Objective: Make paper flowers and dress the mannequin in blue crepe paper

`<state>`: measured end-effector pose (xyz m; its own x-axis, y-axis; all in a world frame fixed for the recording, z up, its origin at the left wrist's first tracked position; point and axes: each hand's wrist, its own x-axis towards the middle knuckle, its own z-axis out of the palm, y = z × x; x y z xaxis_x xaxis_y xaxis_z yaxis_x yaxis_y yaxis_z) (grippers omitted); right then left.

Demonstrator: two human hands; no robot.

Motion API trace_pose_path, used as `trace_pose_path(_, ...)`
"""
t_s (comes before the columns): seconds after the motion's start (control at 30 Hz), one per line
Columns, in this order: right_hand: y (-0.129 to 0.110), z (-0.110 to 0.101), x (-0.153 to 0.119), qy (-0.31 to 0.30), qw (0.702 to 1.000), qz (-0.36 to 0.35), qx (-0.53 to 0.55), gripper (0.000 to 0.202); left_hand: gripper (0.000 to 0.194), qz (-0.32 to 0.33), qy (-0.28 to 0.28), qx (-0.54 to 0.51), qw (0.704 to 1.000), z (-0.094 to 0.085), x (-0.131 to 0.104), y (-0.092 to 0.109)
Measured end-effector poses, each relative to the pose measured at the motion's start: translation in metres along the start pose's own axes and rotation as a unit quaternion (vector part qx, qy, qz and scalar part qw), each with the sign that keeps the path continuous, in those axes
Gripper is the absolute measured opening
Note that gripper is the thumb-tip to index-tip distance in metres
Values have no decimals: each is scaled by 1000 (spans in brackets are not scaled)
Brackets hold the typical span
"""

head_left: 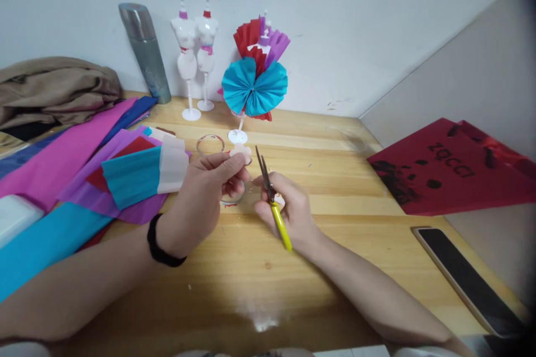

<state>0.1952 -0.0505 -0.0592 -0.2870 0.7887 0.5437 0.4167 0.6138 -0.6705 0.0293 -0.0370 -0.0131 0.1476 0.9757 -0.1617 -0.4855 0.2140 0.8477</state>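
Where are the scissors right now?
In the head view, the yellow-handled scissors are held in the right hand, near the left hand, over the wooden table.

My table (268,268) holds three dress forms (205,33) before the wall (326,39), a bottle (146,58) to their left. Sheets (134,177) lie on my left, a cloth (62,86) behind them; on my right lies a phone (467,276) (a bag (444,184) sits beyond it).
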Motion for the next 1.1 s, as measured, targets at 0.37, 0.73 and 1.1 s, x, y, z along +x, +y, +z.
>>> trace_pose_path(0.37,3,-5,7,38,985,-62,-156,31,21,-9,-20,-25,999,1,-4,2)
trace_pose_path(0.73,5,-6,9,43,982,-65,-170,32,22,-14,-17,-15,1000,3,-5,3)
trace_pose_path(1.1,5,-8,10,41,983,-62,-171,30,18,-16,-17,-10,1000,2,-4,3)
